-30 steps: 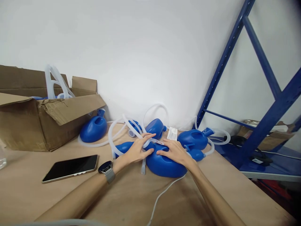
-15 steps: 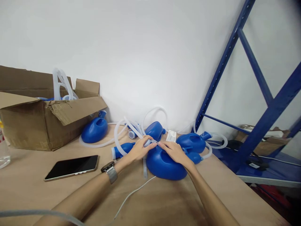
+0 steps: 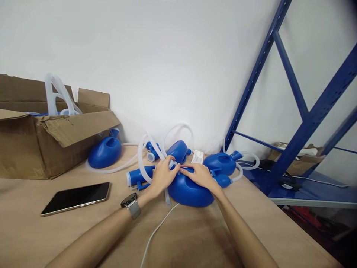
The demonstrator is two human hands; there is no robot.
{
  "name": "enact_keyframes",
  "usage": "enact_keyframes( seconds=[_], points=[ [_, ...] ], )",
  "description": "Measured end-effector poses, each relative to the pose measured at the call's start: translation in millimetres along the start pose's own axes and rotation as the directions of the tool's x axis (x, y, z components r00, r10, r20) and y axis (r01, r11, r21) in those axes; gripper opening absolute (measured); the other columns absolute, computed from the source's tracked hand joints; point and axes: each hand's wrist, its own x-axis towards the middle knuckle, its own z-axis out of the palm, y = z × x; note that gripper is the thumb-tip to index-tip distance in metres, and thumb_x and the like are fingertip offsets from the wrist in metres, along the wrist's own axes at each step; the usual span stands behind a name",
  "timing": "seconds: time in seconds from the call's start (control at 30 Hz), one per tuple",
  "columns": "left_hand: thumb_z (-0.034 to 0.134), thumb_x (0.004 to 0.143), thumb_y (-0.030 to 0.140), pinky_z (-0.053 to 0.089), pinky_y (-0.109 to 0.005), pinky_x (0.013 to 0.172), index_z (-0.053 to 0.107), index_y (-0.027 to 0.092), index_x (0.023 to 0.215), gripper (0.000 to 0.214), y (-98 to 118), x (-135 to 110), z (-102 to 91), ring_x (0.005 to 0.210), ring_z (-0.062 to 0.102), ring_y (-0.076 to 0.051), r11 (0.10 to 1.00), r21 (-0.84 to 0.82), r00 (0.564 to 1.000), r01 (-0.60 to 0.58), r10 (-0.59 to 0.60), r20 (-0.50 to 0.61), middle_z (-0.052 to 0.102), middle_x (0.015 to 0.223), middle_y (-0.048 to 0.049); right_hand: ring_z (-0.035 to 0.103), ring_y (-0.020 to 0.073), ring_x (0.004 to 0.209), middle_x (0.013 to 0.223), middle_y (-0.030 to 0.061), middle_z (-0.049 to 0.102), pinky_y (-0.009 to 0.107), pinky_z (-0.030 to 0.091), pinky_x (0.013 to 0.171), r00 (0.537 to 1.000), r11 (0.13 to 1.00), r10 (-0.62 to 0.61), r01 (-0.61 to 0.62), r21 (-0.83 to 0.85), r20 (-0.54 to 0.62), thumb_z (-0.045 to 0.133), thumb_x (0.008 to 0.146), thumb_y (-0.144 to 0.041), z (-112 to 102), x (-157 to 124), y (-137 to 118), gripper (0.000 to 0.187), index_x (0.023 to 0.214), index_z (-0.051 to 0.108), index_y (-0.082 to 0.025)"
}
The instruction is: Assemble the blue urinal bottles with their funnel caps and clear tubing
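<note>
Head view: two bare hands are meeting atop a blue plastic container (image 3: 189,191) lying mid-table — the left hand (image 3: 161,176) is pinching the end of a clear tube (image 3: 145,163), the right hand (image 3: 199,175) is resting fingers spread, gripping nothing. More blue containers (image 3: 104,152) and looping tubes are crowding the wall side. A cardboard box (image 3: 41,143) is sitting far left, a phone (image 3: 75,198) nearer. The wooden table (image 3: 195,238) is lying bare in front; its right edge is running beside blue shelving (image 3: 306,119).
</note>
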Motion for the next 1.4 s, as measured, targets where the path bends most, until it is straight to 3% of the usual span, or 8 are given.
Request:
enact_keyframes(
  seconds=[0.2,0.33,0.43,0.57,0.73,1.1,1.4],
  points=[
    [0.052,0.097,0.05,0.049,-0.042,0.098,0.064,0.026,0.106,0.028,-5,1,1.9,0.108,0.068,-0.029,1.0,-0.026,1.0,0.009,-0.01,-0.009,0.075,0.109,-0.0059,0.069,0.0281,0.122,0.125,0.0006,0.077,0.04,0.049,0.105,1.0,0.999,-0.001,0.0,0.041,0.018,0.058,0.097,-0.056,-4,-4,-3,0.039,0.121,0.077,-0.032],
    [0.067,0.087,0.053,0.049,-0.043,0.098,0.063,0.026,0.108,0.034,-6,1,3.4,0.107,0.069,-0.031,1.0,-0.013,1.0,-0.007,0.007,-0.023,0.075,0.105,-0.0058,0.07,0.0323,0.12,0.124,0.0038,0.077,0.043,0.051,0.101,0.998,0.998,0.057,-0.057,-0.041,-0.002,0.059,0.095,-0.056,-3,-4,-8,0.04,0.12,0.077,-0.03],
    [0.074,0.081,0.048,0.051,-0.043,0.097,0.063,0.026,0.108,0.037,-6,0,5.0,0.105,0.07,-0.031,1.0,-0.011,0.999,-0.019,0.019,-0.039,0.075,0.104,-0.0054,0.07,0.0335,0.119,0.123,0.0043,0.077,0.044,0.051,0.099,0.997,0.993,0.077,-0.077,-0.087,0.003,0.057,0.097,-0.052,-2,-3,-9,0.038,0.12,0.077,-0.03],
    [0.069,0.083,0.039,0.051,-0.043,0.096,0.062,0.026,0.104,0.025,-7,0,7.3,0.105,0.069,-0.031,1.0,0.019,0.997,-0.012,0.013,-0.075,0.075,0.104,-0.0044,0.07,0.0299,0.119,0.125,0.0015,0.077,0.041,0.05,0.101,1.0,0.999,0.014,-0.014,-0.035,0.009,0.056,0.098,-0.053,-3,-3,-7,0.037,0.12,0.077,-0.032],
    [0.068,0.082,0.038,0.051,-0.044,0.096,0.063,0.027,0.105,0.027,-6,1,6.0,0.105,0.069,-0.031,1.0,0.021,0.998,-0.012,0.014,-0.057,0.075,0.101,-0.0043,0.069,0.0284,0.122,0.126,0.0011,0.076,0.039,0.049,0.103,1.0,1.0,0.017,-0.017,-0.004,0.015,0.052,0.1,-0.052,-4,-4,-6,0.037,0.119,0.077,-0.031],
    [0.067,0.082,0.033,0.05,-0.044,0.099,0.064,0.027,0.107,0.025,-4,0,5.3,0.11,0.067,-0.031,1.0,0.01,0.998,0.025,-0.024,-0.054,0.075,0.11,-0.0054,0.07,0.0292,0.12,0.122,0.0012,0.078,0.039,0.051,0.101,0.997,0.997,0.083,-0.083,0.004,0.008,0.055,0.097,-0.061,-2,1,-6,0.041,0.114,0.08,-0.033],
    [0.064,0.083,0.033,0.05,-0.043,0.096,0.063,0.027,0.104,0.022,-2,-1,8.1,0.106,0.069,-0.031,0.998,0.026,0.994,0.064,-0.062,-0.091,0.075,0.105,-0.0048,0.071,0.0317,0.116,0.114,0.0014,0.08,0.038,0.052,0.096,0.984,0.981,0.166,-0.171,0.096,0.059,0.062,0.09,-0.065,-1,7,0,0.041,0.111,0.082,-0.036]
  ],
)
